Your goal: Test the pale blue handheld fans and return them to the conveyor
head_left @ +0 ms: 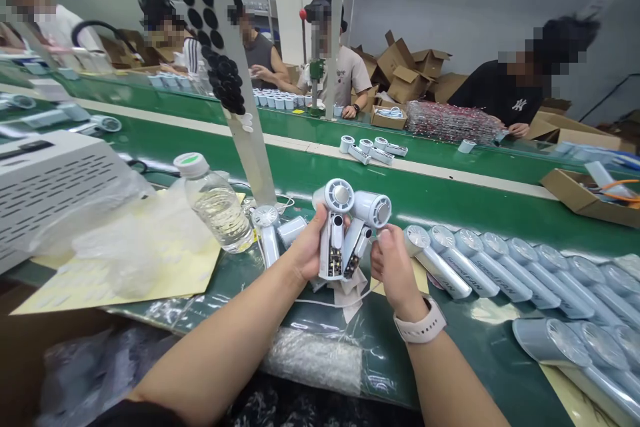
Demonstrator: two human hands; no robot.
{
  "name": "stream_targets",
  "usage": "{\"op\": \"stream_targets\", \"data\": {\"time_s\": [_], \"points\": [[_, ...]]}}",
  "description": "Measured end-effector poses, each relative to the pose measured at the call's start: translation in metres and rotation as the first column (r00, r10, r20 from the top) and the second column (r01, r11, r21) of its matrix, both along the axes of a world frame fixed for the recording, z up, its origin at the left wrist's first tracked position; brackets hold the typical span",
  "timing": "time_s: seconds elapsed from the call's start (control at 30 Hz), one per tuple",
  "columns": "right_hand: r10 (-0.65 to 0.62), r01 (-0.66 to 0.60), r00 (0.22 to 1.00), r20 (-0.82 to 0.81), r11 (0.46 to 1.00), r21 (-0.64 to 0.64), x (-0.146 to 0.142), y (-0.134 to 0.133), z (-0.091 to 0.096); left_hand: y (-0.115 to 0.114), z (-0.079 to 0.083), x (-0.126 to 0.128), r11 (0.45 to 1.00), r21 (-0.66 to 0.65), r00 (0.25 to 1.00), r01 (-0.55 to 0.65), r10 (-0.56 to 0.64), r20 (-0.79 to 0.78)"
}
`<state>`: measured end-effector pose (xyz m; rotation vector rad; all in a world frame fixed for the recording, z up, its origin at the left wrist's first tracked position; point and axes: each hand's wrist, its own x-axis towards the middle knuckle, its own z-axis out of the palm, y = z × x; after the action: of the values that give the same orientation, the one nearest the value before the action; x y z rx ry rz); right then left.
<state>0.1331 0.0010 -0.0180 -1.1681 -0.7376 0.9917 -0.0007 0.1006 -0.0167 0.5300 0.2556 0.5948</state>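
Note:
My left hand [307, 247] is closed around a pale blue handheld fan [333, 240], upright, its handle uncovered so the circuit board and inner parts show. A second pale blue fan [360, 233], its handle likewise uncovered, leans against the first; whether the left fingers also hold it is hidden. Close to the second fan's head, my right hand [395, 267] is closed, its fingers pinched. A thin white cable [330, 303] runs up to that hand and appears gripped in it. Below the fans lies a crumpled pale piece of paper or cloth [350, 293].
Rows of finished-looking fans [480, 260] lie at right. On the left stand a water bottle [215, 203], yellow sheets [150, 267] and a vented white box [65, 180]. A perforated post [245, 140] rises ahead. Beyond the green belt [300, 160], several people work.

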Motion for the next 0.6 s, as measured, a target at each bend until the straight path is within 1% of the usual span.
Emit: {"op": "stream_targets", "data": {"time_s": [0.07, 0.13, 0.2, 0.23, 0.27, 0.33, 0.4, 0.43, 0.5, 0.6], "points": [[0.009, -0.01, 0.999, -0.031, 1.0, -0.029, -0.004, -0.002, 0.0, 0.004, 0.006, -0.004, 0.998, 0.011, 0.998, -0.058, 0.058, 0.04], [0.065, -0.067, 0.997, -0.032, 0.996, -0.066, -0.006, -0.002, 0.0, 0.005, 0.011, -0.007, 0.998, 0.015, 0.995, -0.061, 0.06, 0.076], [0.116, -0.115, 0.993, 0.002, 0.99, -0.085, -0.007, -0.002, 0.001, 0.006, 0.015, -0.008, 0.999, -0.004, 0.993, -0.047, 0.047, 0.107], [0.147, -0.144, 0.989, 0.026, 0.985, -0.092, -0.007, -0.002, 0.002, 0.006, 0.016, -0.008, 0.998, -0.014, 0.991, -0.061, 0.062, 0.118], [0.189, -0.183, 0.981, 0.052, 0.978, -0.102, -0.007, -0.002, 0.002, 0.006, 0.016, -0.008, 0.996, -0.019, 0.988, -0.09, 0.092, 0.122], [0.302, -0.29, 0.949, 0.089, 0.948, -0.129, -0.01, -0.003, 0.003, 0.008, 0.015, -0.008, 0.983, 0.004, 0.978, -0.185, 0.183, 0.102], [0.396, -0.382, 0.914, 0.083, 0.912, -0.147, -0.015, -0.005, 0.004, 0.009, 0.014, -0.008, 0.958, 0.076, 0.96, -0.275, 0.27, 0.075], [0.417, -0.405, 0.906, 0.071, 0.903, -0.143, -0.018, -0.005, 0.003, 0.009, 0.015, -0.008, 0.946, 0.117, 0.952, -0.303, 0.297, 0.07], [0.403, -0.395, 0.913, 0.055, 0.911, -0.116, -0.025, -0.007, 0.002, 0.008, 0.017, -0.009, 0.926, 0.182, 0.943, -0.332, 0.32, 0.089], [0.332, -0.328, 0.942, 0.055, 0.943, -0.062, -0.034, -0.008, 0.0, 0.004, 0.022, -0.008, 0.905, 0.225, 0.931, -0.362, 0.338, 0.139]]}}
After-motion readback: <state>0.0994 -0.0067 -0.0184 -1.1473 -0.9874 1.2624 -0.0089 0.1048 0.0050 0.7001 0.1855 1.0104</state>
